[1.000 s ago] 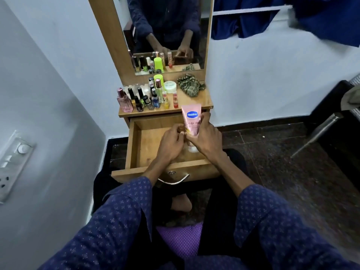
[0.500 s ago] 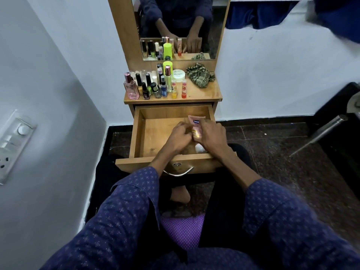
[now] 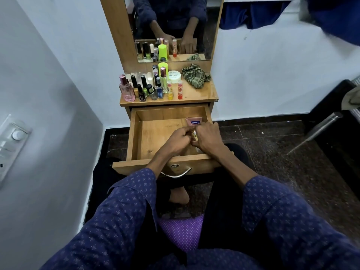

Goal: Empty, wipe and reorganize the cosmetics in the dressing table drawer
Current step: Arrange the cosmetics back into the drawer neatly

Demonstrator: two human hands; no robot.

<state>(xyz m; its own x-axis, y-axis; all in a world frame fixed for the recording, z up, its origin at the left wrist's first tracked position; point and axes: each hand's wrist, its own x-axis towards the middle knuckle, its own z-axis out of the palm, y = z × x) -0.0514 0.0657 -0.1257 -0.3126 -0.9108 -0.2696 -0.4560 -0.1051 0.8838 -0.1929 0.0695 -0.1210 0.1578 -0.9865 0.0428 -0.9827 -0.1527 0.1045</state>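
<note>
Two hands — left hand (image 3: pixel 178 140), right hand (image 3: pixel 209 139) — grip pink "Vaseline" tube (image 3: pixel 194 122) in drawer (image 3: pixel 134 133).

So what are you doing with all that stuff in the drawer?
A person sits at a small dressing table with its drawer pulled open. Both hands are down inside it: the right hand and the left hand are together on a pink Vaseline tube, which lies along the drawer's right side. The rest of the drawer looks bare. The nail polish bottles and a striped cloth sit on the tabletop.
</note>
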